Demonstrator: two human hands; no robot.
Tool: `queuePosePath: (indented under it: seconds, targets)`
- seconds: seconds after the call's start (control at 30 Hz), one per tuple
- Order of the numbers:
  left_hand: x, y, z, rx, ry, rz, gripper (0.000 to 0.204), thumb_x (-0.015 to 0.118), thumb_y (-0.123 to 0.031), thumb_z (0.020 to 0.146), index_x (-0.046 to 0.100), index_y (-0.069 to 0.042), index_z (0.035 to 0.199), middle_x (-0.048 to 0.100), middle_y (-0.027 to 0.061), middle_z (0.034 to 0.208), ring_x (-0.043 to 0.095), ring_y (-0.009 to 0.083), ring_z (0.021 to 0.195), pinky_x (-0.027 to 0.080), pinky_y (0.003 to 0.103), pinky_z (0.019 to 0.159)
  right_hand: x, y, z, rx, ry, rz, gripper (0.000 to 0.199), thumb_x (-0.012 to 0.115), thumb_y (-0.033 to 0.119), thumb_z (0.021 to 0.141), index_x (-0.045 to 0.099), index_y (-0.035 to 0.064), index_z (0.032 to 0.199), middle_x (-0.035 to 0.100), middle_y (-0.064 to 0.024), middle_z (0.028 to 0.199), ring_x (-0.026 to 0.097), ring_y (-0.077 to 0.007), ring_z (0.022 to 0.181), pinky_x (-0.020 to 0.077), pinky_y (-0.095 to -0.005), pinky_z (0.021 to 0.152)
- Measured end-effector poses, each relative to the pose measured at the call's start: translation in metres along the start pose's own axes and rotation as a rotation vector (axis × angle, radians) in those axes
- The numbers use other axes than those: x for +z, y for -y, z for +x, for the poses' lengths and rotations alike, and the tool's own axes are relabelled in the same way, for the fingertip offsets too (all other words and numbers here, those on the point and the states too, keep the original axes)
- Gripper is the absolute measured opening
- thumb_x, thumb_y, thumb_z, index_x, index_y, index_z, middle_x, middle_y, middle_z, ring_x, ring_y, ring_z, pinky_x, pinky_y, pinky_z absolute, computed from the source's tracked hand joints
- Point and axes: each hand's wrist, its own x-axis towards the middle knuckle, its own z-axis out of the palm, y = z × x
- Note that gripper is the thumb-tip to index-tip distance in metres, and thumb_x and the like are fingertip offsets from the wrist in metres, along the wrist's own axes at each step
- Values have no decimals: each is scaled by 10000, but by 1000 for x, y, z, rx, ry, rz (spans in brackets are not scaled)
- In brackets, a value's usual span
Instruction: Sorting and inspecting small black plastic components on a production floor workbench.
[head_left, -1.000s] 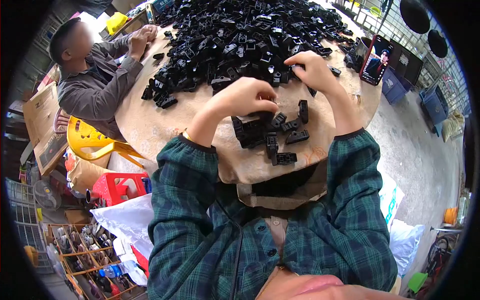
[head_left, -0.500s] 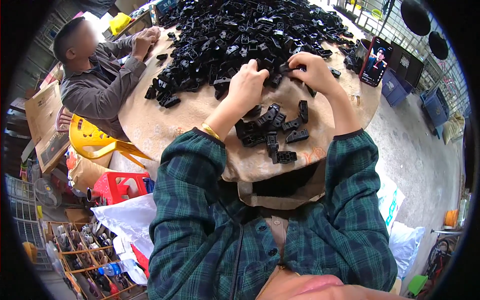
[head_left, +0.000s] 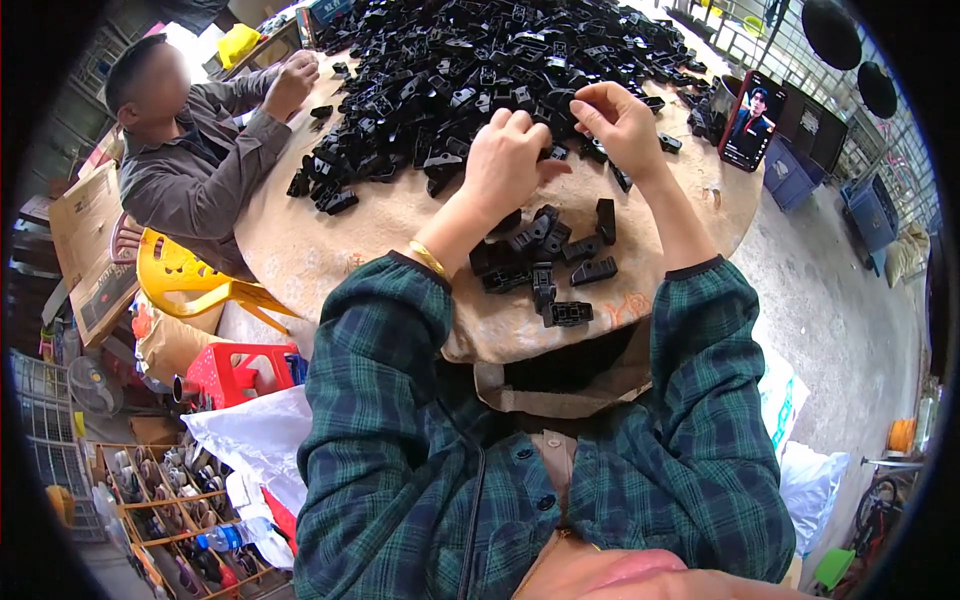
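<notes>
A large heap of black plastic parts [head_left: 470, 70] covers the far side of the cloth-topped table [head_left: 330, 235]. At its near edge my left hand [head_left: 508, 165] is closed, fingers curled and thumb pointing right, on a black plastic part [head_left: 553, 153] that the fingers mostly hide. My right hand [head_left: 622, 128] is just to the right over the heap, index finger and thumb curved toward each other; whatever may be between the tips blends into the dark parts behind. Below both hands lies a small group of black parts [head_left: 543, 285], near the table's front edge.
A phone [head_left: 752, 120] showing a video stands at the table's right. Another person [head_left: 200, 150] sits at the left, hands raised near the heap, on a yellow chair [head_left: 185, 275]. A red stool [head_left: 235, 370] is at lower left. Blue crates [head_left: 795, 175] stand at right.
My hands have moved apart a little. The right hand has drawn up and away from the left, whose thumb now points right. The small near group looks unchanged.
</notes>
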Motion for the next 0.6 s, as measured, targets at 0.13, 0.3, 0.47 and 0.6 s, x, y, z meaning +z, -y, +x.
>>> queuePosePath:
  seconds: [0.13,0.3,0.47,0.6]
  targets:
    - [10,-9,-4,3,167,69,341,701,-350,654,642,-97,875,528,97,937,478,247,921,441,346,705,9,-1,-5,-47,47,-29,230,620,73,818,548,7,1026,616,-48,829,572,-76,706,475,-204,632]
    - [13,-9,-6,-22,139,114,294,663,-323,691,643,-93,872,516,107,958,465,248,933,433,340,710,13,-2,-6,-84,69,-3,253,671,114,771,594,9,988,628,-53,771,546,-65,638,463,-215,590]
    - [15,-12,-6,104,59,164,178,592,-236,731,641,-81,804,526,76,923,454,239,938,409,342,711,12,0,-7,-64,55,56,242,669,116,772,604,8,978,630,-58,779,561,-72,661,474,-218,612]
    - [17,-12,-5,206,273,52,115,627,-143,678,622,-61,759,575,37,948,470,223,957,408,342,798,10,0,-6,-108,-5,7,249,668,128,779,605,17,993,629,-58,783,567,-73,671,476,-217,618]
